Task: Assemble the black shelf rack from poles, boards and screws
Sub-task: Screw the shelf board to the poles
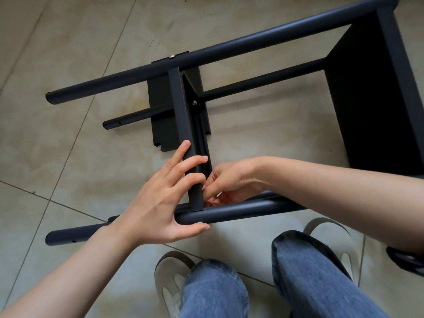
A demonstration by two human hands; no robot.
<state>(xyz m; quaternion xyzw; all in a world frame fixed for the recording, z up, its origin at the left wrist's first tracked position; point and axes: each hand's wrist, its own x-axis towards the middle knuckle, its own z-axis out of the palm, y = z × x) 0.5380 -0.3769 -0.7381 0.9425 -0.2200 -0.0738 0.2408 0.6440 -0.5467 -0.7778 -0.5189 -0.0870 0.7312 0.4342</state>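
Left hand [160, 203] spreads its fingers over the board [187, 138] edge, thumb under the pole [241, 211]; right hand [229, 184] pinches, fingertips together, behind the board.

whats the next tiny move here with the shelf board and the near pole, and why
Probably keep the left hand bracing the board edge against the near pole while the right hand works at the inside of the joint. A screw head already shows on the pole by the left thumb, and the right fingertips are curled behind the board there, though what they hold is hidden.
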